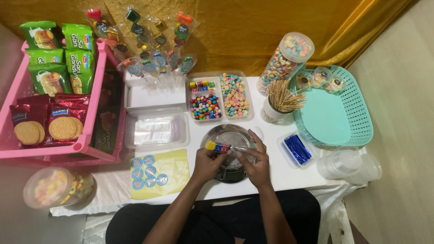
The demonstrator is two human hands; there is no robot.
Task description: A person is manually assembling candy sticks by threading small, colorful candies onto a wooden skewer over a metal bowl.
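Head view. The steel bowl (228, 135) on the white table (289, 174) serves as the landmark. Directly above the near half of the bowl, the left hand (207, 163) is closed around a candy skewer (218, 147) loaded with yellow, blue and red pieces; the fingers pinch its near end. The right hand (254, 161) is curled beside it, its fingertips on what appears to be a clear wrapper drawn over the far end of the skewer; whether the hand grips the stick itself cannot be determined.

Finished stock: behind and left of the bowl, a white stand (147, 88) holds a row of wrapped candy skewers (151, 63), each bearing a round blue sticker. By this evidence several units are complete and the unit in hand is, in my judgement, midway through wrapping.

Remaining supplies: directly behind the bowl, a divided tray of coloured sweets (220, 97); right of it, a cup of bare wooden sticks (282, 101) and a tall candy jar (285, 58). Right of the bowl lies a small tray of blue twist ties (296, 149); left of it a box of clear wrappers (157, 131) and a yellow sheet of blue stickers (158, 172). Sticks, sweets, ties and stickers are all plentiful, so considerable work remains.
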